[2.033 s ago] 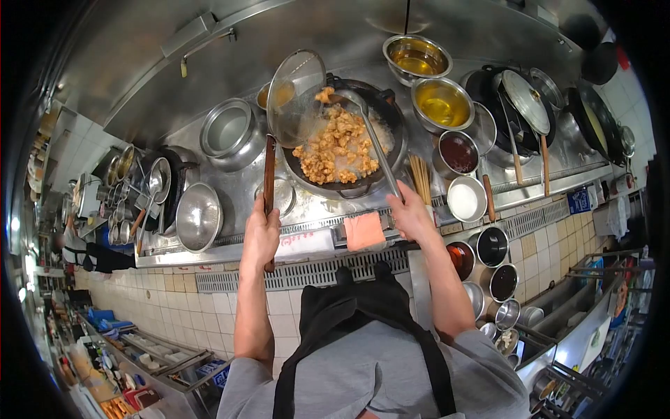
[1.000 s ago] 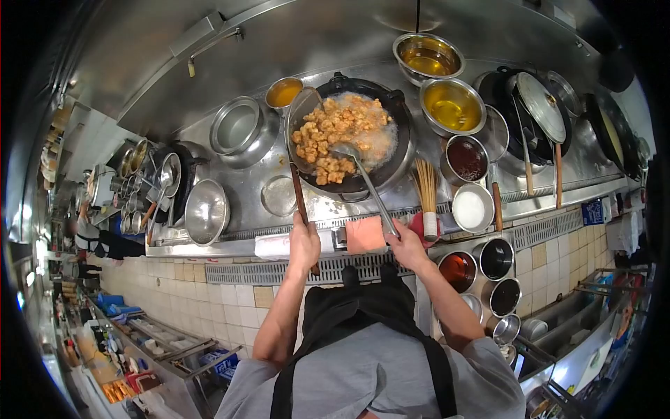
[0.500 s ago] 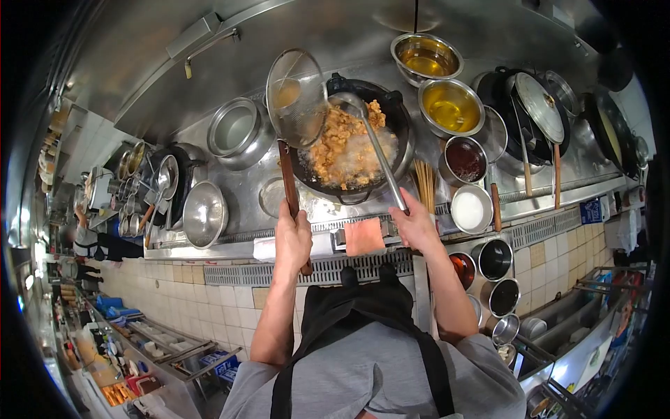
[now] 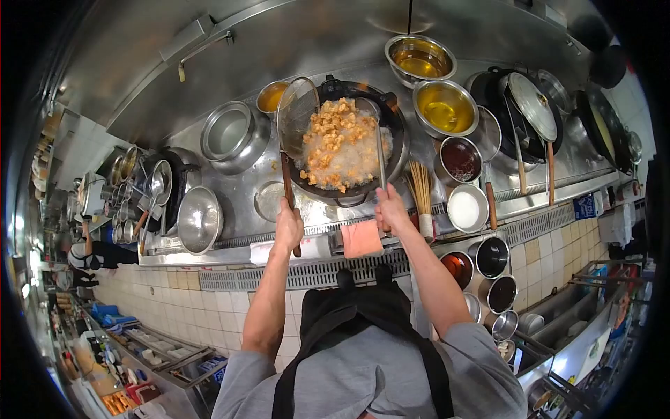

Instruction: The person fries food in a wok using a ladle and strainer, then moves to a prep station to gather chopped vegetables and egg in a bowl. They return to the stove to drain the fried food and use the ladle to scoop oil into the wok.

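Note:
My left hand (image 4: 289, 225) is closed around the wooden handle of a round wire strainer (image 4: 296, 112), whose mesh is tilted at the left rim of a black wok (image 4: 396, 136). Golden-brown fried pieces (image 4: 340, 129) float in bubbling oil there. In my right hand (image 4: 392, 209) is the long metal handle of a ladle (image 4: 367, 106); its bowl lies at the back right inside the wok, partly hidden by the pieces. An orange cloth (image 4: 361, 238) hangs at the stove's front edge between my hands.
Right of the wok are two bowls of yellow oil (image 4: 445, 108) (image 4: 421, 61), a pot of dark red sauce (image 4: 460, 160), a white-filled pot (image 4: 467, 208) and a bamboo brush (image 4: 420, 188). Pots (image 4: 229, 131) and an upright metal bowl (image 4: 199, 219) stand left. A person (image 4: 101, 253) is far left.
The strainer has come down to the wok's left side. The ladle's bowl has moved right and its handle is more upright, my right hand shifting left. More of the fried pieces show.

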Action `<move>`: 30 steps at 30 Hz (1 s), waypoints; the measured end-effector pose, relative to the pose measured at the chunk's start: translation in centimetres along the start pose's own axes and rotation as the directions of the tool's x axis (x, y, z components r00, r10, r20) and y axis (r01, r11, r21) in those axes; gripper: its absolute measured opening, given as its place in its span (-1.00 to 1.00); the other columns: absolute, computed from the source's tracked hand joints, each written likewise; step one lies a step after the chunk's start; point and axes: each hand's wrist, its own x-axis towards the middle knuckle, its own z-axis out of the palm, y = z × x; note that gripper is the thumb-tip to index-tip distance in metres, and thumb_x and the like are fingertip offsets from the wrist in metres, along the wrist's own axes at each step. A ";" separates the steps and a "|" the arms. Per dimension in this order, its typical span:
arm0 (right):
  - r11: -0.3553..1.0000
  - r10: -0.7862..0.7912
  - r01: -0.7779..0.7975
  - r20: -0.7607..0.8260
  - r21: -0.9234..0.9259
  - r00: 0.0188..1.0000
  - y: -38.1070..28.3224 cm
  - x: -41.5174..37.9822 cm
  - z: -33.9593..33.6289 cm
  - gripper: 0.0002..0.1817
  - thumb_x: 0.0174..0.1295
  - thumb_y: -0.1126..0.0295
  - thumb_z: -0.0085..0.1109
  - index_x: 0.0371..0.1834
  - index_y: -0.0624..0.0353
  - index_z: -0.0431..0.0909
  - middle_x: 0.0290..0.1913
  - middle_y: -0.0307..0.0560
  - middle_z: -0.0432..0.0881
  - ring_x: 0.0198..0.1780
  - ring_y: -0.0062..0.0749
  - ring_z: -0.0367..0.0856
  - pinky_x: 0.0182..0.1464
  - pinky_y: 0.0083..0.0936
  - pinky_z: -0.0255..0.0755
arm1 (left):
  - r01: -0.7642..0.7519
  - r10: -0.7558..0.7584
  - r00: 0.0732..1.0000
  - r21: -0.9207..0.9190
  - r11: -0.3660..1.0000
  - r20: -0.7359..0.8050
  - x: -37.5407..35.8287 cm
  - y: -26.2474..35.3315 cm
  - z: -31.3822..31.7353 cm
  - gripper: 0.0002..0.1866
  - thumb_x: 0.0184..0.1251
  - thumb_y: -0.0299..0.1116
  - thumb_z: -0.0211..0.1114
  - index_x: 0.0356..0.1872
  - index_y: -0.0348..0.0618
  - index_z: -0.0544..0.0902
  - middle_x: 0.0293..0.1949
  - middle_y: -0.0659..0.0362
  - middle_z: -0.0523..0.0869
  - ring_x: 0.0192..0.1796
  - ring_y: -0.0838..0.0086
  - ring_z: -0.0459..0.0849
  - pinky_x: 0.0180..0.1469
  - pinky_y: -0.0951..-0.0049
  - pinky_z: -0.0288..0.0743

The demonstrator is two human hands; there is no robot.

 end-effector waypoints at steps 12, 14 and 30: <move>0.994 0.025 -0.051 0.254 0.094 0.967 -4.7 -2.5 2.0 -0.61 0.62 0.19 0.08 0.39 -0.06 0.27 -0.54 -0.35 0.36 -0.65 -0.66 0.29 -0.67 -0.58 0.18 | 0.167 -0.147 0.986 -0.418 0.893 0.081 -1.9 6.4 -4.6 -0.65 0.62 -0.45 0.08 0.31 -0.34 0.36 -0.47 0.21 0.55 -0.51 0.50 0.51 -0.51 0.34 0.39; 0.998 -0.039 0.046 0.187 -0.034 0.982 -6.0 -4.5 2.4 -0.56 0.61 0.20 0.09 0.46 -0.05 0.30 -0.54 -0.35 0.35 -0.65 -0.66 0.29 -0.68 -0.57 0.18 | 0.147 -0.141 0.989 -0.368 0.918 0.043 -3.4 7.9 -5.9 -0.65 0.61 -0.45 0.10 0.29 -0.36 0.40 -0.46 0.20 0.56 -0.48 0.48 0.53 -0.46 0.32 0.42; 0.629 -0.427 0.402 0.136 -0.665 0.894 -8.0 -12.1 -8.0 -0.41 0.50 0.25 0.17 0.57 0.08 0.37 -0.31 0.08 0.72 -0.34 -0.14 0.69 -0.25 -0.19 0.56 | -0.032 0.044 0.990 0.095 0.995 -0.131 -5.8 11.3 -8.2 -0.52 0.54 -0.51 0.10 0.40 -0.50 0.33 -0.31 -0.47 0.69 -0.15 -0.41 0.70 -0.15 -0.14 0.49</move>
